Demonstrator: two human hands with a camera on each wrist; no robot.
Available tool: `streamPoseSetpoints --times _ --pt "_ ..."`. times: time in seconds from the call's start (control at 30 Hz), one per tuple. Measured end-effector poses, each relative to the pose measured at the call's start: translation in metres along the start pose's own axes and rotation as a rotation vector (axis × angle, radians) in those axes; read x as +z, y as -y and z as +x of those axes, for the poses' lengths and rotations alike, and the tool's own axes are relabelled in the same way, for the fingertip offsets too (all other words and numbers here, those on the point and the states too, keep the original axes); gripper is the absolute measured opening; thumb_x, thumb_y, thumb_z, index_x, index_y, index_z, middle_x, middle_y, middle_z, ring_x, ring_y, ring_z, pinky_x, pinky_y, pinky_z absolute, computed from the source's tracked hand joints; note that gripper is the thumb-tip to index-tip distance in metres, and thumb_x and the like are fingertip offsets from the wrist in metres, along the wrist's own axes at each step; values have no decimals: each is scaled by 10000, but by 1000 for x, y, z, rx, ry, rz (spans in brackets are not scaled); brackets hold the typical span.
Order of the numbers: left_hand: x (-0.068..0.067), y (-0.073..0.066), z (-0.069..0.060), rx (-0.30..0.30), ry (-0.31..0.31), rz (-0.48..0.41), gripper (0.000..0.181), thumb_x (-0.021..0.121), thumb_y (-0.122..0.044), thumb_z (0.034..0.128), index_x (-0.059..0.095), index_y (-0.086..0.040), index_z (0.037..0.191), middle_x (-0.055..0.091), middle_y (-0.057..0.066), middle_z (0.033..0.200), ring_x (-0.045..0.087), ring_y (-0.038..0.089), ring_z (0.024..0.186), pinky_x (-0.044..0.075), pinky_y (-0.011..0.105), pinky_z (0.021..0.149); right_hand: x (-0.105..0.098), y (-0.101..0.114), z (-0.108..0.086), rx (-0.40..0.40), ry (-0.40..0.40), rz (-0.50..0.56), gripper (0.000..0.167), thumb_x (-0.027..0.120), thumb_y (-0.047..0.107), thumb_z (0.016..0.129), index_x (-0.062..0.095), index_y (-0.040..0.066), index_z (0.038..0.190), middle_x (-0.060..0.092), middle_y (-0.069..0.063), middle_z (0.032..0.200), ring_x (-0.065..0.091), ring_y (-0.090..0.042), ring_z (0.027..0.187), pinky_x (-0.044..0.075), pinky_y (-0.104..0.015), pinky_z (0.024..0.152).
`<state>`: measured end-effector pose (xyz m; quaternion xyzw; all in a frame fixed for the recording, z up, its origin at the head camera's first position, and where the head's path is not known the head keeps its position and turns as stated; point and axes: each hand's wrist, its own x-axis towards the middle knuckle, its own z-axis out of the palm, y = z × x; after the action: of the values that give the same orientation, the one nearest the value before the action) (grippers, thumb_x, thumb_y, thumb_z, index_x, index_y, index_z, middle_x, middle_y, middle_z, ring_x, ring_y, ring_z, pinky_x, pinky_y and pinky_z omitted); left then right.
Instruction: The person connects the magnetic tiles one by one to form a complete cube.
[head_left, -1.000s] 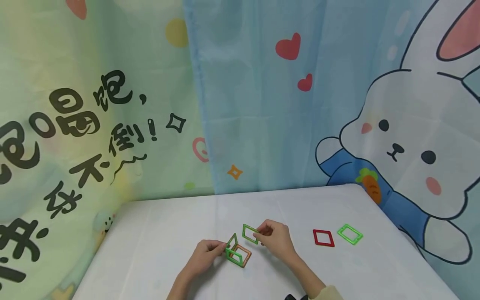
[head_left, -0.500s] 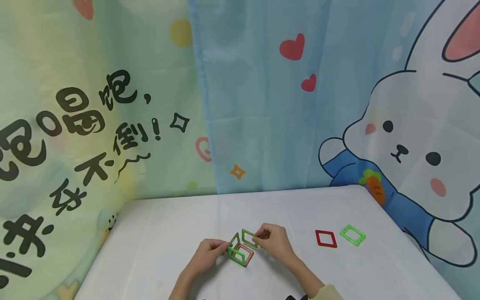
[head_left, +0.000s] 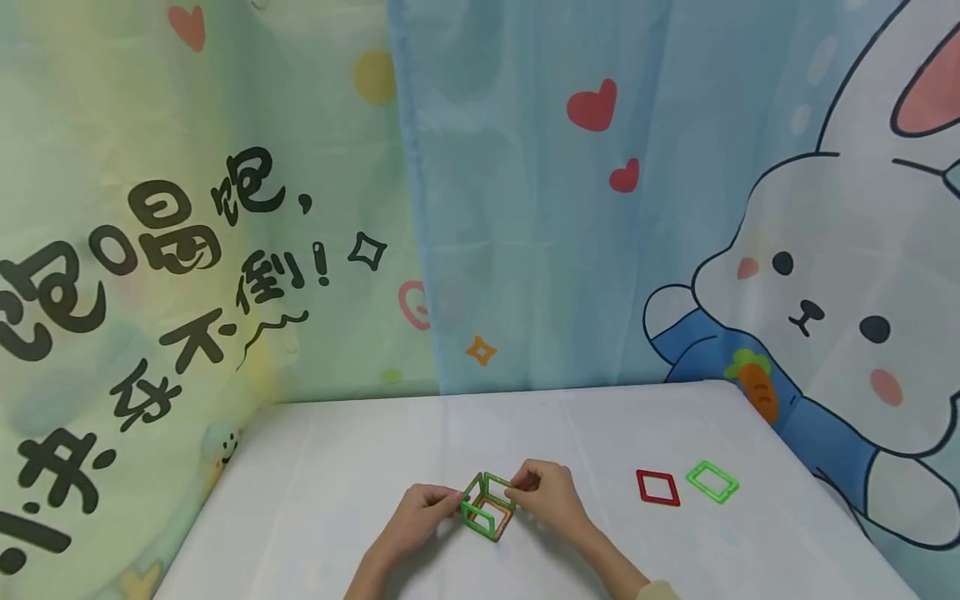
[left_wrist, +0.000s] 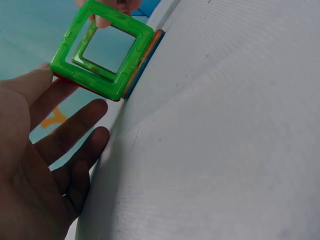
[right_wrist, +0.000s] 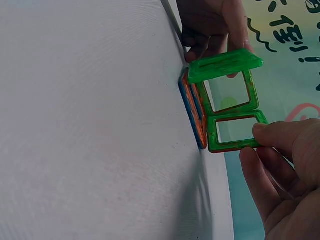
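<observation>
An orange magnetic square tile (head_left: 505, 525), with a blue layer under it in the wrist views (right_wrist: 196, 120), lies on the white table. Green open-framed magnetic square tiles stand upright along its edges: one at the front (head_left: 480, 532), one at the left (head_left: 472, 485). My left hand (head_left: 423, 517) pinches the corner where these two meet, thumb on the near side, its other fingers spread loosely. My right hand (head_left: 551, 497) pinches a third green magnetic tile (right_wrist: 227, 147) between thumb and forefinger. That tile stands at the back, its side against the left upright one.
To the right on the table (head_left: 585, 425) lie a red square tile (head_left: 658, 501) and a bright green square tile (head_left: 712, 493), slightly apart. A printed curtain (head_left: 510, 317) with a rabbit figure hangs behind the table's far edge.
My right hand has brought its green tile left and down, closing the gap to the left upright tile and the orange base. My left hand keeps its hold. The head view has shifted slightly.
</observation>
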<state>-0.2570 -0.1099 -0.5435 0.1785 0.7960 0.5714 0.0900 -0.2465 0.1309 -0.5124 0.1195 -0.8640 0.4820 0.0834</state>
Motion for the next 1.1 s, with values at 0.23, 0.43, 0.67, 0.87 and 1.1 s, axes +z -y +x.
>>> streamPoseSetpoints --times 0.23,0.43,0.67,0.87,1.1 --pt "-1 -16 -6 -2 -8 12 280 569 -225 993 738 -3 1016 730 26 930 662 221 959 508 338 821 3 2 -1 -18 -14 -21 184 797 -6 753 648 97 723 620 59 650 571 -80 554 480 -241 513" --pt "-3 -4 1 7 3 24 287 601 -292 972 757 -52 996 730 4 919 666 169 899 511 338 793 4 2 1 -64 -20 -96 215 793 -27 753 638 119 724 603 92 654 549 -56 583 477 -228 541" --pt "-4 1 3 5 33 85 298 609 -340 962 766 -89 995 724 -14 923 650 152 848 504 341 747 5 5 -2 -96 -4 -98 229 788 -36 753 635 131 718 619 87 678 563 -40 609 492 -220 572" --pt "-6 -2 6 -2 43 91 297 610 -341 960 766 -89 987 707 -34 876 606 127 804 479 311 712 4 6 2 -76 -36 -95 224 780 -38 755 631 125 716 613 84 670 553 -50 603 481 -220 560" --pt "-7 -5 8 13 75 83 283 621 -305 957 758 -61 998 700 -24 849 597 119 769 477 294 687 6 1 4 -85 -32 -101 242 782 -46 751 630 139 716 610 101 676 558 -37 613 487 -216 571"
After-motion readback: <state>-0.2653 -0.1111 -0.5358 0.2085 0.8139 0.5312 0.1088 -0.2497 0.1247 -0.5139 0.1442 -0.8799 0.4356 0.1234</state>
